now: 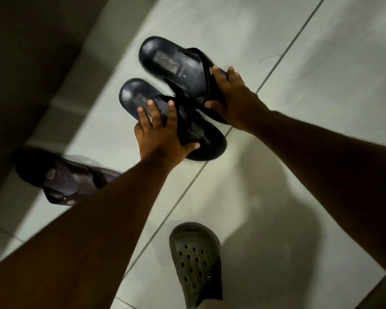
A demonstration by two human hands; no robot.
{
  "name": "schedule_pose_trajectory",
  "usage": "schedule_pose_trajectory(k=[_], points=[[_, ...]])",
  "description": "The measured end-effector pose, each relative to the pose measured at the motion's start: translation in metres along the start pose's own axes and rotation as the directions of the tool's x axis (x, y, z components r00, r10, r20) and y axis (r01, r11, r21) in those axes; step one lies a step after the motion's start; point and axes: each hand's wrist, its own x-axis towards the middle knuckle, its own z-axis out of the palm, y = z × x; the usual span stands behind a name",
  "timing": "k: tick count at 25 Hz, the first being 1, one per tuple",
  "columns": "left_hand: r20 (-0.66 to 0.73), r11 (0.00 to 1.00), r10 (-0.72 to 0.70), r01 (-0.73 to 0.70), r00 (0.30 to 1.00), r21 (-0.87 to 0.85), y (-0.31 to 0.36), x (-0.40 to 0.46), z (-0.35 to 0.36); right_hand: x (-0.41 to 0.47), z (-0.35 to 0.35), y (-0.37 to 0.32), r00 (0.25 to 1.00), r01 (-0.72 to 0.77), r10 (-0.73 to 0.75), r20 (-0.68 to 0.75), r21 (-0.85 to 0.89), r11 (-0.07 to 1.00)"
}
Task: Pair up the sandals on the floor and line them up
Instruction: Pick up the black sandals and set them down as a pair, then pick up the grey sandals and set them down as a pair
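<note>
Landmark: grout line running diagonally across the pale tiled floor.

Two black sandals side by side, heels toward the dark wall, toes toward the wearer.
- Left black sandal: lying just on the wall side of the grout line, toe end almost on it. Left hand closed on it, three fingers over the footbed and strap, thumb hooked round the toe edge.
- Right black sandal: also on the wall side of the grout line, further along it, toe end overlapping the strap of the left black sandal. Right hand clamped on its toe end, thumb on the near edge, fingers over the far edge.
- Cannot tell whether either sandal sits on the floor or is lifted just clear of it.

Other footwear:
- Dark purple sandal: on the wall side of the grout line, well apart from the black pair, partly hidden under the left forearm. Untouched.
- Grey-green clog with round holes: on the opposite side of the grout line, near the bottom edge of view, between the two forearms. Untouched.

Frame slightly motion-blurred, light dim.
</note>
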Motion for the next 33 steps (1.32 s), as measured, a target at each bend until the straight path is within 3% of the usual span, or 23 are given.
schedule_pose_trajectory(k=[6,10,14,17,19,22,24,26,28,30,33], points=[[-0.114,0.998,0.020,-0.026,0.993,-0.053,0.005,0.030,-0.009,0.010,-0.015,0.025,0.998,-0.014,0.017,0.054,-0.043,0.999],[-0.048,0.999,0.022,-0.025,0.999,-0.047,0.007,0.033,-0.017,0.012,-0.012,0.023,1.000,-0.022,0.022,0.009,-0.078,0.997],[-0.115,0.997,0.058,-0.063,0.992,-0.047,-0.002,0.027,-0.017,-0.021,-0.015,0.036,0.975,-0.069,0.076,-0.208,0.042,0.997],[-0.257,0.992,0.124,-0.125,0.958,0.014,-0.021,0.010,-0.005,-0.093,-0.010,0.083,0.907,-0.322,0.312,-0.283,0.012,0.947],[-0.304,0.982,0.189,-0.188,0.934,0.035,-0.030,-0.007,0.007,-0.162,-0.004,0.121,0.832,-0.516,0.476,-0.285,-0.081,0.853],[-0.250,0.927,0.375,-0.368,0.892,0.078,-0.006,-0.039,0.023,-0.265,0.005,0.168,0.661,-0.745,0.695,-0.283,-0.134,0.654],[-0.208,0.895,0.444,-0.424,0.872,0.136,0.012,-0.058,0.035,-0.312,0.015,0.187,0.535,-0.844,0.823,-0.191,-0.149,0.515],[-0.213,0.926,0.377,-0.359,0.901,0.117,0.017,-0.064,0.045,-0.334,0.024,0.200,0.434,-0.892,0.899,-0.052,-0.165,0.421],[-0.159,0.966,0.257,-0.248,0.953,0.079,-0.003,-0.059,0.052,-0.336,0.032,0.205,0.395,-0.908,0.916,0.071,-0.124,0.401],[-0.039,0.980,0.173,-0.168,0.984,0.105,-0.031,-0.064,0.042,-0.331,0.036,0.195,0.411,-0.903,0.908,0.079,-0.099,0.417],[0.001,0.971,0.070,-0.069,0.998,0.229,-0.072,-0.095,0.012,-0.313,0.055,0.151,0.509,-0.857,0.860,0.032,-0.068,0.510]])
